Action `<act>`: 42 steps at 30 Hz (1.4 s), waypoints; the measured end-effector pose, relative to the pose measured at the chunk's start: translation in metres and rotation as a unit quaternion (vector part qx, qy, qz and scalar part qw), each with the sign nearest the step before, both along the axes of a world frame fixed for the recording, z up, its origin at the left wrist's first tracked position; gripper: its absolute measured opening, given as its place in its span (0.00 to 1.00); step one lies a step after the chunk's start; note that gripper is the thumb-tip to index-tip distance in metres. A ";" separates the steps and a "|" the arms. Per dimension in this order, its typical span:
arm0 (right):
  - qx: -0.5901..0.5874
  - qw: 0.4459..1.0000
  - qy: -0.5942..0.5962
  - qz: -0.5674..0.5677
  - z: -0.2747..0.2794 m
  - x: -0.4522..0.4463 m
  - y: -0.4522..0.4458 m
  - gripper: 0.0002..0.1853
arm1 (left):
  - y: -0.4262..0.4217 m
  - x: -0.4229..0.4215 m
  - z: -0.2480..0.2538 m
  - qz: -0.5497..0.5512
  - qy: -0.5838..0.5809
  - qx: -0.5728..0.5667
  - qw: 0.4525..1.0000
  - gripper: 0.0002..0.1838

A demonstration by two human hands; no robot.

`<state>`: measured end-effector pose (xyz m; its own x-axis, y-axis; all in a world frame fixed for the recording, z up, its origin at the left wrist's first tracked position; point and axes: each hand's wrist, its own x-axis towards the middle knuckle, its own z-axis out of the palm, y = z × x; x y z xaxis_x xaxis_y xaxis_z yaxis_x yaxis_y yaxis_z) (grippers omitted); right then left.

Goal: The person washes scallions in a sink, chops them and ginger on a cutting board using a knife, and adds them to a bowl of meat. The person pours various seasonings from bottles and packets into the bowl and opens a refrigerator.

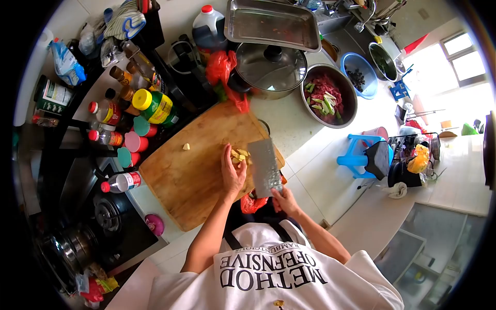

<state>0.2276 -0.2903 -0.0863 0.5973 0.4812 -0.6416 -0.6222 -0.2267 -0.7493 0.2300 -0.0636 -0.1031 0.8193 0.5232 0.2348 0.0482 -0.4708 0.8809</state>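
On the wooden cutting board [181, 170] lies a small heap of pale yellow cut pieces [239, 155], which look like ginger or garlic. My left hand [233, 174] is beside the heap, fingers stretched out and thumb apart, cupped against its near left side. A wide cleaver [264, 168] is in my right hand [285, 200], which grips it at the near end. Its broad blade is just right of the heap, over the board's right edge. One loose pale piece [186, 146] sits further left on the board. My right fingers partly hide the cleaver's handle.
Bottles and jars, including a yellow-capped green jar [155, 107], crowd the board's left side. Beyond it stand a lidded pot [271, 70] and a metal bowl of meat and scallions [329, 95]. A stove [111, 217] is at left, a blue stool [354, 156] on the floor at right.
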 end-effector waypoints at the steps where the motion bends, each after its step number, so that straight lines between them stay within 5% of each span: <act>1: 0.014 1.000 -0.005 0.001 0.000 -0.004 0.010 0.10 | -0.004 0.001 0.001 0.012 0.008 -0.001 1.000 0.33; 7: 0.021 0.986 -0.146 0.076 -0.018 -0.018 0.052 0.08 | -0.010 0.006 0.000 0.079 0.025 0.041 0.996 0.32; 11: -0.038 0.988 -0.131 0.072 0.040 0.037 0.016 0.06 | -0.044 0.064 0.039 0.042 -0.038 0.047 0.997 0.26; 17: -0.053 0.978 -0.144 -0.143 0.123 0.143 -0.077 0.08 | -0.151 0.232 0.108 -0.090 -0.208 -0.045 0.973 0.11; 22: -0.084 0.955 -0.184 -0.218 0.142 0.210 -0.152 0.10 | -0.182 0.324 0.030 -0.130 -0.072 0.096 0.984 0.13; 29: -0.091 0.962 -0.186 -0.178 0.146 0.243 -0.205 0.09 | -0.169 0.254 0.060 0.105 -0.055 0.014 0.993 0.10; 34: -0.075 0.974 -0.175 -0.122 0.136 0.255 -0.207 0.10 | -0.192 0.193 0.004 0.020 0.124 0.065 0.990 0.09; 42: -0.081 0.977 -0.191 -0.053 0.137 0.272 -0.206 0.10 | -0.206 0.191 -0.027 -0.003 0.133 0.128 0.983 0.04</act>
